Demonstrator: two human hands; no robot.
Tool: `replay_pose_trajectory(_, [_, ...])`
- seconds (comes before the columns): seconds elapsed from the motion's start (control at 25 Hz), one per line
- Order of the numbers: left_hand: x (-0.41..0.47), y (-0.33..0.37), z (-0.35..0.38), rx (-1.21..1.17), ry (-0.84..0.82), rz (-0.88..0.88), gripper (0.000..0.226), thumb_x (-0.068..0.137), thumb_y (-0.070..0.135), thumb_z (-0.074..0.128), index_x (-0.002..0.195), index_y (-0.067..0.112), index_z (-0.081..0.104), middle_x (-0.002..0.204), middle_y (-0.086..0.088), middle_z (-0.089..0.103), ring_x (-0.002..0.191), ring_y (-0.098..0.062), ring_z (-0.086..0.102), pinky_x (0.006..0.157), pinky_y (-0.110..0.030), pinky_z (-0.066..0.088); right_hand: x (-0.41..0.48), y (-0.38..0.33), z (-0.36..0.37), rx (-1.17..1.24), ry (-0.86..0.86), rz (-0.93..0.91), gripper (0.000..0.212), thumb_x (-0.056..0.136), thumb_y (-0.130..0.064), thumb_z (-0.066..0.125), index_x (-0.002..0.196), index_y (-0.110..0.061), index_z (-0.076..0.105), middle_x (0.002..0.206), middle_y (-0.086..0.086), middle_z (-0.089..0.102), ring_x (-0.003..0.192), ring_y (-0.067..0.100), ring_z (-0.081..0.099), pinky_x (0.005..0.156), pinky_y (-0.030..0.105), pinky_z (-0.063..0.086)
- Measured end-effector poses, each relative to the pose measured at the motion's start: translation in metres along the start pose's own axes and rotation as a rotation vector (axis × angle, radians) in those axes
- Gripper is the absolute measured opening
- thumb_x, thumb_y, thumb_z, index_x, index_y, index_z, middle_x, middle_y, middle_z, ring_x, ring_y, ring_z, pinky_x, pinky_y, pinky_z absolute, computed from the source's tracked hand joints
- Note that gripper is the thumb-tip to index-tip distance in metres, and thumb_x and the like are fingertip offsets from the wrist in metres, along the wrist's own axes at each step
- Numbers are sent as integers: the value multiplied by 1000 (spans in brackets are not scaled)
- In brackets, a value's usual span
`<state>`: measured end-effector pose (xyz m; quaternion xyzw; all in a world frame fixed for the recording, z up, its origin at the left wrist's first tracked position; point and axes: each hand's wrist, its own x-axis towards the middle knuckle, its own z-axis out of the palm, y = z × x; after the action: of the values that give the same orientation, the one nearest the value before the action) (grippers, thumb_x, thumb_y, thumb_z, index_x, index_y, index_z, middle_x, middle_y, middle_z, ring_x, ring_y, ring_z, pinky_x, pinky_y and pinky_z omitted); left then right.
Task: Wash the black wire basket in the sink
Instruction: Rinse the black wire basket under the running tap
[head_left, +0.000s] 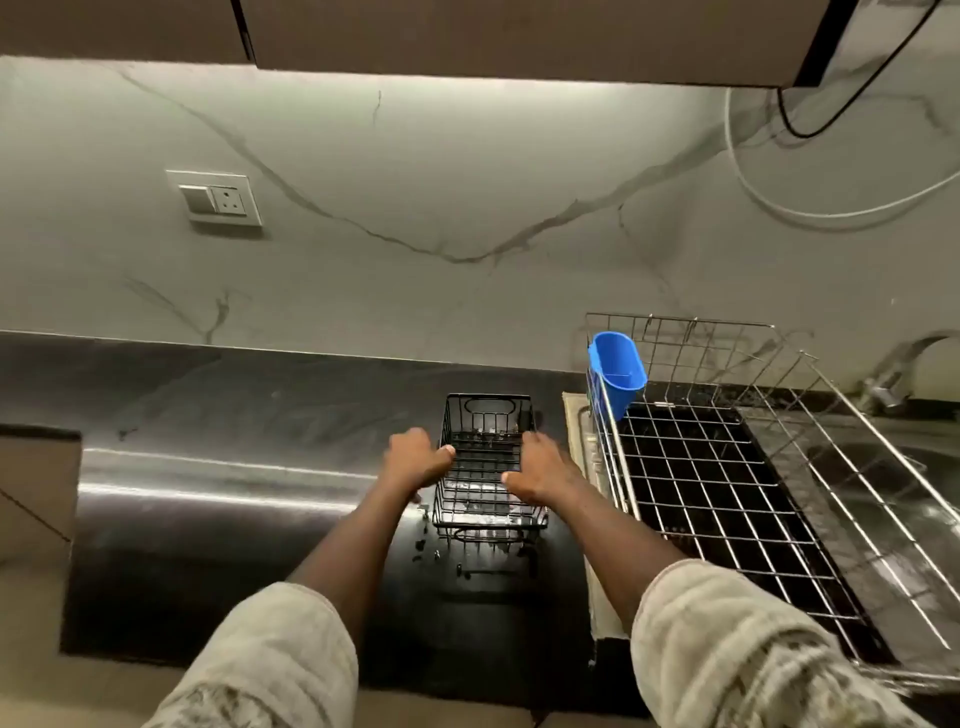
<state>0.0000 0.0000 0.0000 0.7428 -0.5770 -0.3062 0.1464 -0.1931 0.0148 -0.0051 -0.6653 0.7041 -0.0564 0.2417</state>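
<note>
The left grip (415, 460) and right grip (540, 470) hold the black wire basket (484, 486) by its sides on the dark worktop (260, 410).

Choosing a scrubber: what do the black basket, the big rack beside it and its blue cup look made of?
Black basket: thin welded wire, matt black, probably coated metal. Rack: bright, reflective wire, likely steel. Blue cup: smooth, evenly coloured walls, apparently moulded plastic.

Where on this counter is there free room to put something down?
The widest bare patch is the black counter left of the wire basket, between the wall and the front edge. A narrow strip lies behind the basket. The right is crowded: the dish rack stands close beside it.
</note>
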Motion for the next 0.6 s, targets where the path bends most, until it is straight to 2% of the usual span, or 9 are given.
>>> replay_pose_trajectory(0.04, [5,-5,2,-26,-51,3,39,91,38,65,85,-1,63,93,-21,69,84,-37,72,58,-45,63,4,0,6,14,3,52,69,91,-24,68,148,-6,33,139,13,49,121,28,54,104,42,49])
replay_pose_trajectory(0.12, [13,-15,6,-60,-133,43,24,83,19,60,83,-3,70,76,-20,74,74,-33,75,57,-45,63,9,3,16,57,-6,158,73,92,-13,63,153,-4,24,126,15,56,108,27,62,94,40,56])
replay_pose_trajectory(0.2, [17,-22,8,-121,-216,27,24,76,6,52,89,-2,70,73,-18,73,71,-33,75,53,-48,62,15,7,28,63,5,229,80,92,-6,61,157,-4,13,118,15,60,101,28,65,86,39,59])
replay_pose_trajectory(0.28, [22,-20,5,-201,-261,7,22,75,-1,46,85,-3,65,72,-17,66,66,-38,74,50,-52,61,19,8,33,73,42,248,71,91,1,61,152,-3,26,108,12,59,91,24,65,75,34,60])
replay_pose_trajectory(0.36, [24,-18,2,-223,-288,7,17,77,-2,44,77,0,61,70,-17,61,61,-40,72,52,-54,61,17,7,31,91,60,256,43,90,7,61,130,-4,49,98,7,57,81,19,63,69,35,61])
replay_pose_trajectory(0.44, [25,-18,-4,-232,-297,9,17,84,1,48,82,-3,64,73,-19,65,63,-40,74,57,-55,62,14,6,29,103,87,263,24,89,6,61,109,-6,54,94,6,57,78,17,61,70,37,61])
replay_pose_trajectory(0.48, [25,-18,-10,-240,-295,11,18,87,3,51,88,-6,67,80,-20,68,63,-37,75,60,-53,63,13,4,26,107,104,255,22,88,5,61,106,-6,54,93,6,58,79,18,61,70,38,61])
replay_pose_trajectory(0.6, [23,-17,-34,-254,-296,35,20,92,8,54,95,-6,68,95,-21,74,62,-32,75,70,-53,63,11,-6,19,134,150,191,30,85,8,58,111,-5,55,90,5,58,80,21,64,70,40,61])
